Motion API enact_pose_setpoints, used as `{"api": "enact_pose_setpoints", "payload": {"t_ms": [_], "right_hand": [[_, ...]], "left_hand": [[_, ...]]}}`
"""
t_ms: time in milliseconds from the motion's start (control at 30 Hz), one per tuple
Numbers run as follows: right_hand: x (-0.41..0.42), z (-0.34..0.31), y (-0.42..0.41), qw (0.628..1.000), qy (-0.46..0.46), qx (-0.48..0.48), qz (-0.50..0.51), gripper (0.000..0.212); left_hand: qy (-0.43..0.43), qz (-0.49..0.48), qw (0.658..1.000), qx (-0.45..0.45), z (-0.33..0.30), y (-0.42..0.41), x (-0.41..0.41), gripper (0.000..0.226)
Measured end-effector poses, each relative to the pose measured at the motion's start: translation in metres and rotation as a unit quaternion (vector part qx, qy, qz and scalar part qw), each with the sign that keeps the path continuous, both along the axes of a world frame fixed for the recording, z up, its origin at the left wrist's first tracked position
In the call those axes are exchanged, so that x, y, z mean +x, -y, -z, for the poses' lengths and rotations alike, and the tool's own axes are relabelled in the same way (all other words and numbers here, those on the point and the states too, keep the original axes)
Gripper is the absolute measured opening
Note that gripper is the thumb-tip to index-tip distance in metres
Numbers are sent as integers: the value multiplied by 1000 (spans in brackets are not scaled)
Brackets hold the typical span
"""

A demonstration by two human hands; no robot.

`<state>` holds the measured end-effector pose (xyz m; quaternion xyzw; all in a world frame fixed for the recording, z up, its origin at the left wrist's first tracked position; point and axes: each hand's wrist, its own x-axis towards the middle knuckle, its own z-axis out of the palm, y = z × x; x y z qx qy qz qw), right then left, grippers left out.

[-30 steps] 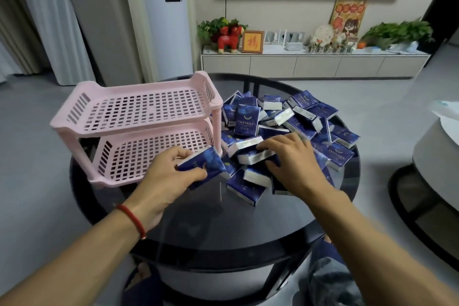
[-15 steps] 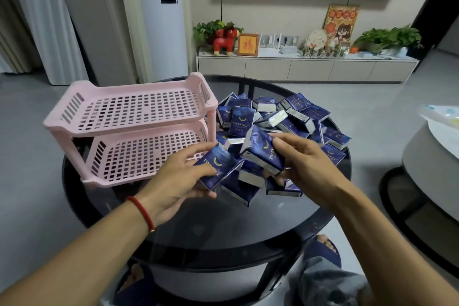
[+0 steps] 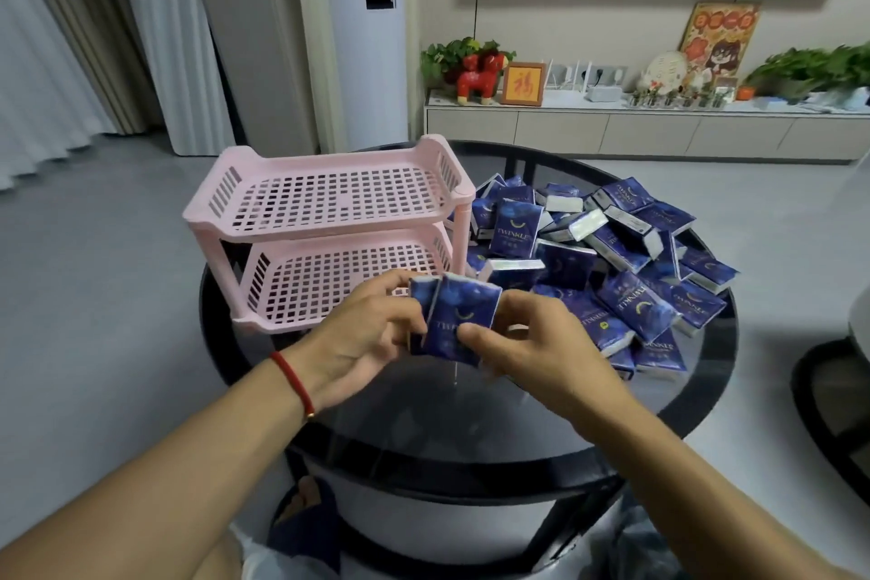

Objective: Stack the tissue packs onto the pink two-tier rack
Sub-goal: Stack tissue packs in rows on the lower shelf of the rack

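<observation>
Both hands meet at the centre of the frame: the left hand (image 3: 362, 334) curls its fingers round a dark blue plastic-wrapped tissue pack (image 3: 420, 313), and the right hand (image 3: 527, 344) pinches a second dark blue tissue pack with a yellow crescent print (image 3: 463, 318) that overlaps the first, both held upright with their long axes running roughly top to bottom. The pink perforated plastic two-tier rack (image 3: 329, 233) stands just beyond and to the upper left of the hands, both tiers bare, its long side running across the frame; the left hand is the nearer one. The loose heap of blue tissue packs (image 3: 612, 259) lies to the right of the rack on the round black glass table (image 3: 471, 419). The packs likely need laying flat to stack.
</observation>
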<state>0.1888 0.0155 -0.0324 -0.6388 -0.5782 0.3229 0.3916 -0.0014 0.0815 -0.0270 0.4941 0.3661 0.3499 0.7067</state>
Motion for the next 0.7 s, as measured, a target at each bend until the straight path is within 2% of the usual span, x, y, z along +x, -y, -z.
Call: {"api": "enact_pose_setpoints", "payload": {"t_ms": [67, 100, 167, 200, 300, 433, 567, 700], "right_hand": [[-10, 4, -2, 997, 73, 7, 6, 34], [-14, 7, -4, 995, 95, 17, 5, 36], [-23, 10, -7, 990, 139, 38, 0, 35], [-25, 12, -8, 987, 155, 45, -1, 33], [-25, 12, -12, 986, 152, 70, 3, 18], [-16, 12, -13, 983, 142, 113, 39, 1], [-14, 12, -11, 980, 129, 144, 57, 10], [-12, 16, -15, 971, 155, 172, 66, 8]], "left_hand": [[-34, 39, 998, 44, 3, -2, -8, 57], [-87, 50, 991, 88, 7, -4, -12, 62], [-184, 33, 969, 159, 12, -8, -18, 66], [-199, 18, 964, 177, 15, -11, -22, 63], [-213, 2, 951, 223, 27, -17, -31, 54], [-288, 2, 918, 273, 42, -19, -37, 53], [-306, 5, 910, 280, 41, -22, -39, 55], [-279, -57, 920, 271, 30, -26, -32, 56]]}}
